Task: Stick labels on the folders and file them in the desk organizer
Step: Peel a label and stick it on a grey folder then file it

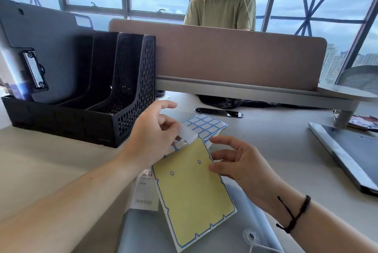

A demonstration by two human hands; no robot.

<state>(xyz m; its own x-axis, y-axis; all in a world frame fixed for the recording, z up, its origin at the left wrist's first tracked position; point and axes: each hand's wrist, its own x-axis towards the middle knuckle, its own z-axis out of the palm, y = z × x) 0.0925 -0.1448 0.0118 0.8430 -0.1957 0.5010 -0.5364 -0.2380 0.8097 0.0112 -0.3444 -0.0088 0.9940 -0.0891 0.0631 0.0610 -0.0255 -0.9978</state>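
My left hand (151, 138) pinches a white label (189, 133) at the top corner of a yellow backing sheet (192, 191) edged in blue. My right hand (239, 162) touches that sheet's right edge with its fingers spread. A sheet of blue-bordered white labels (206, 126) lies on the desk just behind. A grey folder (147, 232) with a string clasp lies under the yellow sheet at the near edge. The black desk organizer (114, 97) stands at the left, with a grey folder (51, 52) upright in its leftmost slot.
A brown desk divider (235, 54) runs across the back, with a person in a green shirt (221, 5) behind it. A grey monitor stand base (347, 156) lies at the right. A cable slot (218, 112) sits in the desk (51, 160). A white paper (145, 189) lies under the yellow sheet.
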